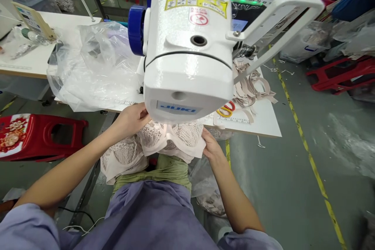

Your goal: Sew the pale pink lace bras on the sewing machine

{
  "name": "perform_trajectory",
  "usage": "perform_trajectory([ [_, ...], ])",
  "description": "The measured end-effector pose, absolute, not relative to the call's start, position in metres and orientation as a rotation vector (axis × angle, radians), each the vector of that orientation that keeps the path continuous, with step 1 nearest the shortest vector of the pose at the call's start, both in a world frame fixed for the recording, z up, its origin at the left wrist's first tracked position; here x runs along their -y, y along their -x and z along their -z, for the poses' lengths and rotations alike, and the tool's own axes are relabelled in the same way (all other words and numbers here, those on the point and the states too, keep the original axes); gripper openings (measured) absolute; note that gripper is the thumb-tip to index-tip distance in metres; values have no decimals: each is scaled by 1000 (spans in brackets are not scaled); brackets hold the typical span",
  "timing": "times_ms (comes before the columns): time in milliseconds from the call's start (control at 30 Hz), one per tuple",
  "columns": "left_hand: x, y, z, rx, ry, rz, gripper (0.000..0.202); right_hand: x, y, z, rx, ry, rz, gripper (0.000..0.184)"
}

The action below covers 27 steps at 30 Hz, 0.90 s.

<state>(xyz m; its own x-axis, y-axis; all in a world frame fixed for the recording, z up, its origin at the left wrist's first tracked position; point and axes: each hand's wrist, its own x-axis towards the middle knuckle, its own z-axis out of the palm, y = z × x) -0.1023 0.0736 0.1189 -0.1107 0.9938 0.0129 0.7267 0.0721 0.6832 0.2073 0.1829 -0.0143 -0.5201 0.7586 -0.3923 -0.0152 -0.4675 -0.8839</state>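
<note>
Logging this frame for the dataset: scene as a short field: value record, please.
Left hand: at bra's left side; fingertips partly hidden by machine
Right hand: holding bra's right edge
Bra: pale, lace cups, below machine in view
Second bra: below left hand
Machine: white, marked JUKI, blue knob
Scissors: on table, red and yellow handles
Straps: piled beyond scissors
Plastic bag: left of machine

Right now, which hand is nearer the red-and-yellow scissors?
Right. The right hand is just this side of the scissors; the left hand is farther, across the sewing machine's head.
</note>
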Motion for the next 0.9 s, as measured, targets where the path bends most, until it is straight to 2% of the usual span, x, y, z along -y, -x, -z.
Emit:
perform_trajectory([
  [100,-49,90,-129,-2087,-1839,-761,19,-181,-218,-8,1169,1136,-1892,55],
  [200,-20,53,-140,-1997,-2142,-1016,16,-160,-213,-45,1456,962,-1906,46],
  [267,-9,26,-143,-1659,-2328,-1132,33,-140,-198,-73,1853,697,-1990,36],
  [333,-6,9,-139,-1474,-2304,-1079,58,-122,-180,-96,2132,464,-2030,28],
  [367,-7,6,-135,-1474,-2203,-998,64,-117,-173,-104,2199,427,-2003,29],
  [400,-8,8,-131,-1512,-2059,-905,61,-114,-168,-109,2217,450,-1945,30],
  [467,-13,19,-123,-1576,-1735,-757,41,-115,-162,-112,2193,571,-1819,32],
  [533,-17,34,-118,-1601,-1488,-715,39,-123,-159,-107,2162,685,-1737,32],
  [767,-45,56,-105,-1910,-1344,-1002,19,-149,-140,-75,2119,956,-1493,55],
  [900,-58,60,-94,-1936,-1435,-1114,8,-160,-134,-66,2079,988,-1620,50],
])
